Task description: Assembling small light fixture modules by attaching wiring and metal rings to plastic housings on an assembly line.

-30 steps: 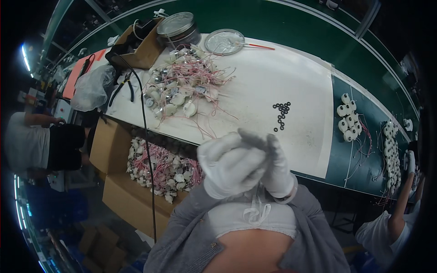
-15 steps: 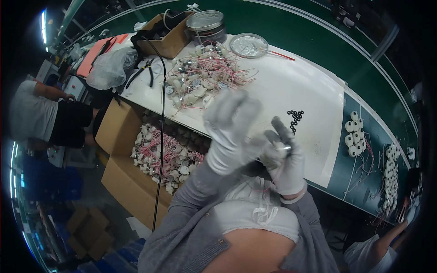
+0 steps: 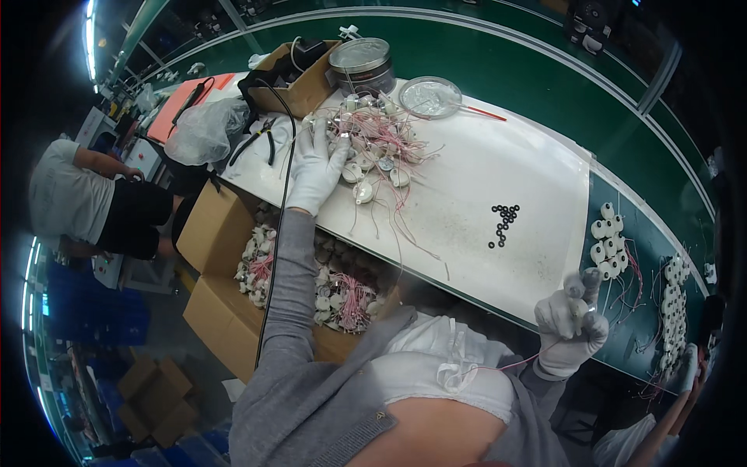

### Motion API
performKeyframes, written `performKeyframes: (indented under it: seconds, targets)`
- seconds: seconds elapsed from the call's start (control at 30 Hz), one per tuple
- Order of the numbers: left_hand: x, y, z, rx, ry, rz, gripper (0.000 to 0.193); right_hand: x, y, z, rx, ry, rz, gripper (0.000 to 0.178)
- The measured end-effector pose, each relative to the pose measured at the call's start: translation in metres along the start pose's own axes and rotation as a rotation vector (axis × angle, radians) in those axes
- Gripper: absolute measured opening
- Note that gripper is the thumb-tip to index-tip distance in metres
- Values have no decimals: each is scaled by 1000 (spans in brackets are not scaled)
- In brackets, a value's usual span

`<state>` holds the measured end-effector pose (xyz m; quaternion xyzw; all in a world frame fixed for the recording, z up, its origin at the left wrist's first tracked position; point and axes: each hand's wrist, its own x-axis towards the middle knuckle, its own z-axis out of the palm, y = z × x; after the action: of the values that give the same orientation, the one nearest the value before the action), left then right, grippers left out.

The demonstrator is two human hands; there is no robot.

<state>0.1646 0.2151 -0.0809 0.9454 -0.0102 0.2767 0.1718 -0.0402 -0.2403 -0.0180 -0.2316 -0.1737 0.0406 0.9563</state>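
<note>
My left hand [image 3: 315,170], in a white glove, lies with outstretched fingers on the left edge of a pile of small round white parts with pink wires [image 3: 366,159]. Off to the right, over the table's front edge, my gloved right hand [image 3: 572,323] is raised with bent fingers. Pinched in it is one small round white part [image 3: 579,309], mostly covered by the fingers. A thin pink wire [image 3: 502,366] trails from that hand toward my waist. Small black rings [image 3: 504,222] lie grouped on the white tabletop [image 3: 459,194] between the hands.
An open cardboard box [image 3: 222,307] of wired parts stands below the table's left front. A black cable [image 3: 282,194] hangs across it. Pliers [image 3: 268,144], a round tin [image 3: 362,66] and a clear dish [image 3: 428,97] lie behind. White parts [image 3: 607,241] sit in groups at right, near another person's arm [image 3: 678,409].
My hands have moved apart: the left reached forward and left onto the pile, the right went right with the white part. Some wired parts now lie spread nearer the table's front.
</note>
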Motion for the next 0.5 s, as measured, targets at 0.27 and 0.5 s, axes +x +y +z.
performKeyframes:
  seconds: [0.27, 0.5]
  targets:
    - [33, 64, -35, 106, 127, 293, 53, -9, -15, -9, 26, 40, -43, 59]
    - [112, 66, 5, 107, -256, 127, 52, -18, -18, -14, 4, 95, -2, 53]
